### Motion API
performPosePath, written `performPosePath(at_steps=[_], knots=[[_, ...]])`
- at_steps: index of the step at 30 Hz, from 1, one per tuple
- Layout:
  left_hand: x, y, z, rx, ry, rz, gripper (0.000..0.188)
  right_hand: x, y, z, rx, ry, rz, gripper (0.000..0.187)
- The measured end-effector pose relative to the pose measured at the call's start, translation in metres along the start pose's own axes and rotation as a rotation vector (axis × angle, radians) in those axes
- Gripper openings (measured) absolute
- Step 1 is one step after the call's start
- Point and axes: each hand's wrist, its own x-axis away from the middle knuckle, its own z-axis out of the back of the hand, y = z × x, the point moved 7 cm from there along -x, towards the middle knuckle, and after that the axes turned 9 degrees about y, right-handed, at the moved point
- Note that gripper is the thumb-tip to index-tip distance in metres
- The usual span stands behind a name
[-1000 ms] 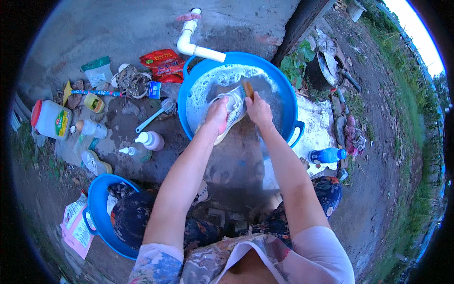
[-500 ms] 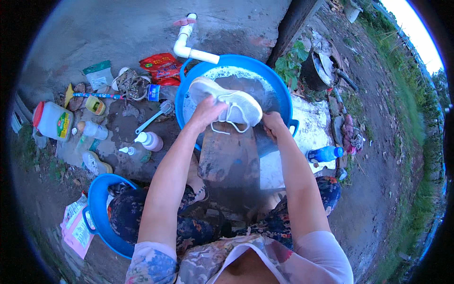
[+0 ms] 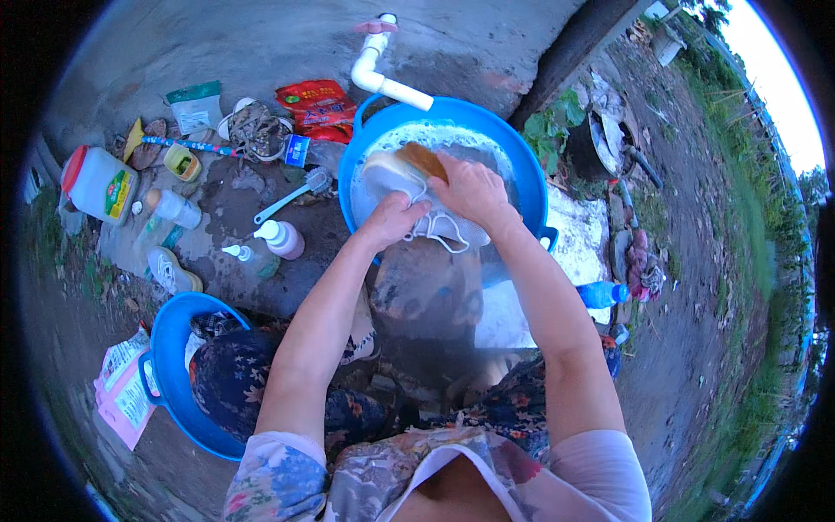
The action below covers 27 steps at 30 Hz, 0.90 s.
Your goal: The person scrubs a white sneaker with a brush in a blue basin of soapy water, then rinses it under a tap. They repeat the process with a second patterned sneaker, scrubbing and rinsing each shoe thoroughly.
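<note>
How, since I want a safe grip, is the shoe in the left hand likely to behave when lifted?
The shoe would probably flex somewhat, since its upper looks like soft fabric. It may well be slippery, as it is held over a tub of sudsy water. Its laces would likely swing, because they hang loose.

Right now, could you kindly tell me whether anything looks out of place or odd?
Only small things: the laces of the pale sneaker in the left hand hang loose, looking untidy, and the ground beside the pink pump bottle has dark, wet-looking patches; I cannot tell whether anything spilled.
</note>
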Motion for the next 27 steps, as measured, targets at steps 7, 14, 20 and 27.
performPosePath(at_steps=[7,14,20,27], knots=[[-0.006,-0.032,0.041,0.671,0.426,0.088,0.028,0.044,0.001,0.020,-0.041,-0.144,0.082,0.048],[-0.028,-0.011,0.042,0.493,0.534,0.008,0.020,0.001,0.041,-0.018,-0.571,0.072,-0.176,0.046],[-0.047,0.040,0.036,0.181,0.334,0.083,0.032,0.061,0.174,-0.134,-0.364,-0.185,-0.829,0.032],[-0.033,0.017,0.004,-0.303,0.415,0.179,0.034,0.101,0.090,-0.053,-0.705,0.148,-0.687,0.052]])
